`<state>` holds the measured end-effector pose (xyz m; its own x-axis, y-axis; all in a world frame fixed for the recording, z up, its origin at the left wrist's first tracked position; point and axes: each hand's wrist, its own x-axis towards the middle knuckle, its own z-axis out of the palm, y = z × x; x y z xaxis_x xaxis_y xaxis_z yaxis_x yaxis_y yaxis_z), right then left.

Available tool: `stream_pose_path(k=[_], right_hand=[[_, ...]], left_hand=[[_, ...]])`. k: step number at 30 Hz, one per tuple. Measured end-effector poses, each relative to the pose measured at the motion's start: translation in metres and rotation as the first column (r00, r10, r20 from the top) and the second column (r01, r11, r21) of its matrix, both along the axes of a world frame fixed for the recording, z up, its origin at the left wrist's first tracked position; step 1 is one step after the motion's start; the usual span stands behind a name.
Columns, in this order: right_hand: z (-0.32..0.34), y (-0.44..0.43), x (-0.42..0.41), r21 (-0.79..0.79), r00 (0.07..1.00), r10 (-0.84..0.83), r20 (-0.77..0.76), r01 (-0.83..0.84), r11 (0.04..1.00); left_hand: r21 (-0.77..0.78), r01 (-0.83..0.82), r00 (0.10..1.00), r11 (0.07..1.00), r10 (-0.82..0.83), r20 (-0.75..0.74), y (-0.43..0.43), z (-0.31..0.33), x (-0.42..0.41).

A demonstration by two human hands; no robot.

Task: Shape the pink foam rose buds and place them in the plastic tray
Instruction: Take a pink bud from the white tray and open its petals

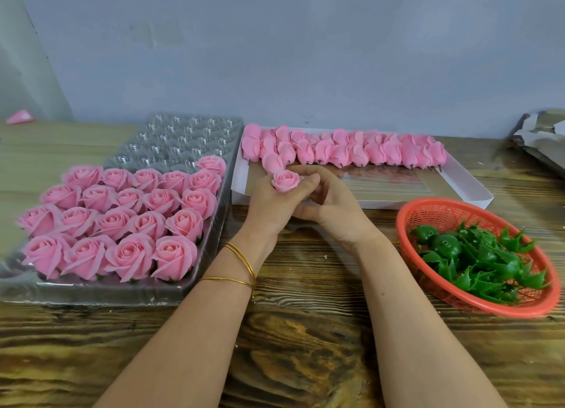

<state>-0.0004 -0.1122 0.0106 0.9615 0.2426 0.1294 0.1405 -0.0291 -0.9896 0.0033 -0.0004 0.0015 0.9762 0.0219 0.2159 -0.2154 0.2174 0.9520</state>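
Held a small pink foam rose bud [286,180] over the near-left part of a shallow white cardboard box [458,179] on the dark-grained wooden table [305,346]. Gripped it in the left hand [273,201], with curled fingers closed round its lower half and the bloom facing up. Tucked the right hand [334,207] against the left, with bent fingers reaching in at the bud's right side and beneath it. Could not tell whether those fingers pinched the foam or only pressed on the other hand. Wore thin gold bangles [241,262] on the left wrist.

Found the clear plastic cell tray [91,294] at the left, just beside the box and apart from the held bud. Saw its near rows packed with opened pink foam roses [122,222] standing upright in the cells, and behind them rows of glinting cells. Saw a row of closed, unshaped pink buds [351,150] lying on their sides along the far edge of the white box, with stem ends pointing nearward.

Found a round red plastic mesh basket [458,204] at the right, near the box's near corner, holding a heap of green plastic calyx pieces [477,254]. Noticed a pink scrap [20,117] at the far left by the grey wall, and crumpled grey paper [541,132] at the far right edge.
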Motion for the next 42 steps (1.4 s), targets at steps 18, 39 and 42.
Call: stream_pose_path(k=[18,39,42], right_hand=[[-0.0021,0.0039,0.0008,-0.060,0.999,-0.030,0.015,0.031,0.998],[-0.0077,-0.0017,0.0053,-0.022,0.999,0.037,0.011,-0.036,0.999],[-0.0095,0.0009,0.0076,0.061,1.000,0.013,-0.006,-0.012,0.998]], left_hand=[[0.003,-0.054,0.997,0.999,0.054,-0.052,-0.0034,-0.0039,0.0057],[0.087,-0.038,0.999,0.996,0.040,-0.026,-0.0001,-0.0010,0.0013],[0.088,-0.068,0.997,0.994,0.070,-0.016,-0.0009,-0.0027,0.0026]])
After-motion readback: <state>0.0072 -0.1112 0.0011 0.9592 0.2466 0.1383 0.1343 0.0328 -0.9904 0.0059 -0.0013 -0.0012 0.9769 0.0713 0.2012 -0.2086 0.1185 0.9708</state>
